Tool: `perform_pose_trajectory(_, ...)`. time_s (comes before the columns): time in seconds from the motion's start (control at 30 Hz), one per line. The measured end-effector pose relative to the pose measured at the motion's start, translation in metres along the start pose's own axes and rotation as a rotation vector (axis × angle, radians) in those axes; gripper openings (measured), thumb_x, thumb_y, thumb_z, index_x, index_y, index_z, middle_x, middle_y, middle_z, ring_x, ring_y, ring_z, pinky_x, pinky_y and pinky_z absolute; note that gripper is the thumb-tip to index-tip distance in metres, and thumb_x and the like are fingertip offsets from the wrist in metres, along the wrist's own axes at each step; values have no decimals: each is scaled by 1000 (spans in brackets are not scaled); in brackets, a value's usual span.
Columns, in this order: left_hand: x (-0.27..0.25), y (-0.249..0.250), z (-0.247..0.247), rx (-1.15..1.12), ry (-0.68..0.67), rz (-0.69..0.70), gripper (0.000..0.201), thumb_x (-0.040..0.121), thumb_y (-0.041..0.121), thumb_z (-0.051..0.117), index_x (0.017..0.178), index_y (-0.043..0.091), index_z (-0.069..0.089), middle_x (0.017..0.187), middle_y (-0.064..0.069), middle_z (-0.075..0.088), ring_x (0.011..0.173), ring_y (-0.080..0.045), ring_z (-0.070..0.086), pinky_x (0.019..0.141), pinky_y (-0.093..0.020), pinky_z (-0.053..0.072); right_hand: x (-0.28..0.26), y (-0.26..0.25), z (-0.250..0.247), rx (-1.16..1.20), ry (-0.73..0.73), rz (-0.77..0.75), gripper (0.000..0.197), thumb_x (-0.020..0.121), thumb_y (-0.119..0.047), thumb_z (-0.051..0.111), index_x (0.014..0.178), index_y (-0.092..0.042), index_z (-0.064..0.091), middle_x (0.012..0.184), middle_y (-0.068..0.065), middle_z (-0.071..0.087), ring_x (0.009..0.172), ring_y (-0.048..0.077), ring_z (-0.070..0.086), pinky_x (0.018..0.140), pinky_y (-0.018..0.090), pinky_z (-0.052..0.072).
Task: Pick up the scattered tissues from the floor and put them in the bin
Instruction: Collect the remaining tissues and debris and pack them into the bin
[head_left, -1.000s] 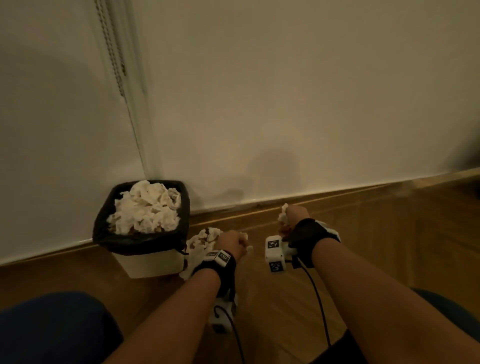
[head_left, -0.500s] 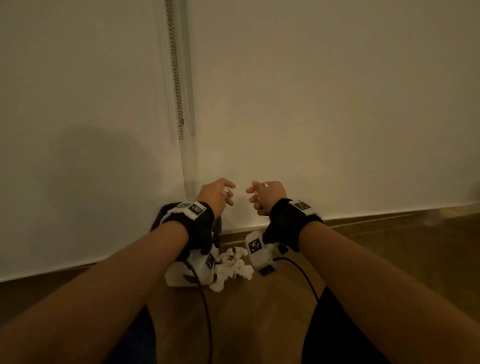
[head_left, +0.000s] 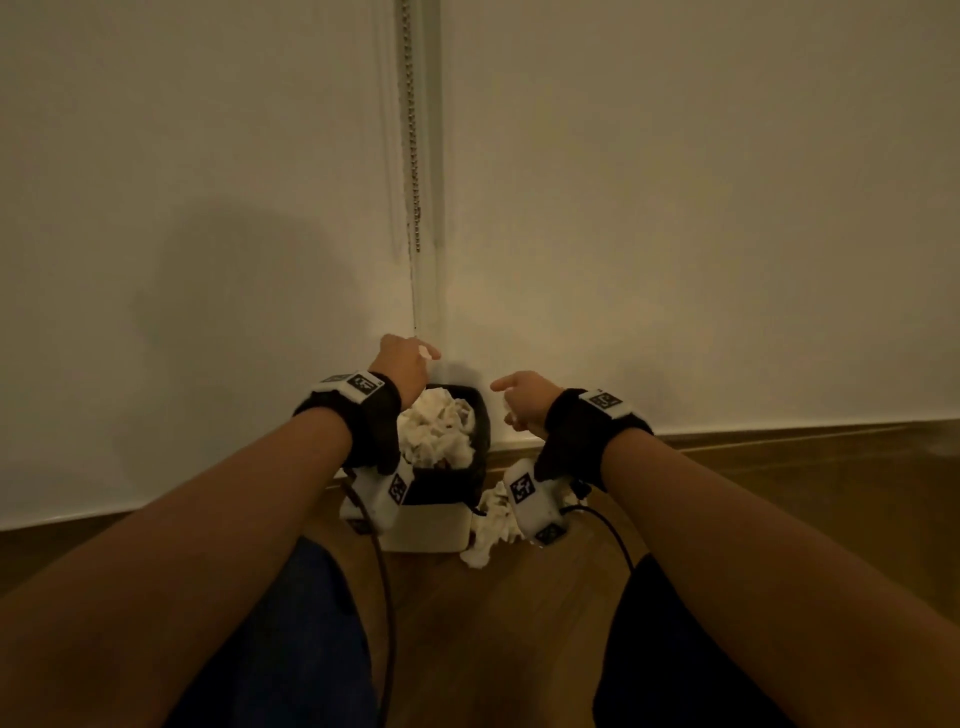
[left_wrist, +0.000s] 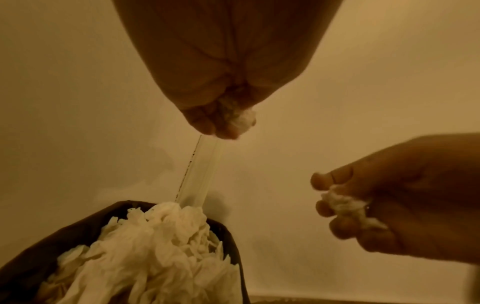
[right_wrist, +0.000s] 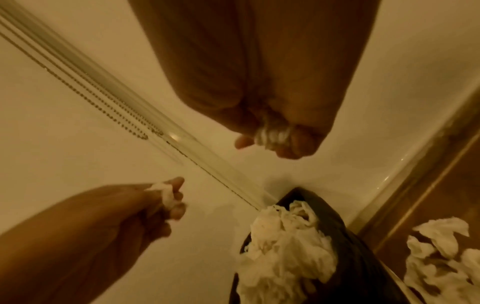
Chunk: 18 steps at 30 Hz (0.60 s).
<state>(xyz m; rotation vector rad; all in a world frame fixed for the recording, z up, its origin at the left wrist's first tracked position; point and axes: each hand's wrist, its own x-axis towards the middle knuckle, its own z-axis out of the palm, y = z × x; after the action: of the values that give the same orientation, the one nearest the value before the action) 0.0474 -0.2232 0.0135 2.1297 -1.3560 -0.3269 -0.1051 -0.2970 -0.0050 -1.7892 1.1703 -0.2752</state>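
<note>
Above bin (head_left: 480, 415): L hand (head_left: 402, 366) & R hand (head_left: 524, 402), each grip tight round tissue wad.

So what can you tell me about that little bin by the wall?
The bin is a small, pale, boxy container that looks like plastic, lined with a dark bag folded over its rim. It stands upright on the wooden floor against the white wall, below a hanging bead chain. Crumpled white tissues fill it and heap above the rim. More tissues on the floor lie against its right side. Neither hand touches it.
</note>
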Motion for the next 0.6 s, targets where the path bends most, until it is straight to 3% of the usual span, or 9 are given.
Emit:
perform_pose_trajectory(0.07,7,-7,4,0,11,-13,31,93,2,42,116,10,61,130,-18,48,109,-35,53,93,-36,46,14,3,9,-7,26,19,42,88,-1,55,128,-13,48,101,12,58,91,29,61,80,38,54)
perform_pose_trajectory(0.13,12,-15,8,-23,-19,-10,33,92,0,42,116,10,63,128,-18,52,111,-33,54,91,-29,43,27,5,15,83,71,16,54,86,1,59,134,-14,39,110,18,54,102,36,58,90,48,51)
perform_pose_trajectory(0.23,17,-25,17,-32,-101,18,30,88,1,51,114,10,64,118,-11,63,111,-24,56,87,-19,37,47,8,22,206,150,-5,49,84,-3,64,127,-14,45,96,9,55,87,26,61,83,43,55)
perform_pose_trajectory(0.37,26,-32,26,-26,-125,43,13,79,11,69,85,22,66,86,1,67,85,-13,61,76,-19,43,71,18,30,-41,210,-30,24,78,-17,73,100,-16,65,105,6,65,95,22,62,77,30,53)
perform_pose_trajectory(0.47,31,-34,32,25,-130,93,14,79,13,70,77,26,64,82,9,61,77,-7,55,73,-19,41,82,24,35,-141,218,-65,5,81,-19,68,86,-16,68,101,6,69,86,18,61,68,23,45)
perform_pose_trajectory(0.53,26,-35,35,73,-139,121,13,81,11,67,78,24,67,85,8,59,78,-7,53,73,-20,41,81,24,37,-149,243,-79,11,85,-20,63,89,-12,70,102,8,69,87,19,60,70,23,44)
perform_pose_trajectory(0.6,28,-38,38,136,-165,121,14,82,10,63,82,22,70,94,4,62,82,-11,56,74,-21,43,85,21,43,-182,220,-78,22,91,-18,55,102,-6,70,110,14,67,99,26,61,82,28,48)
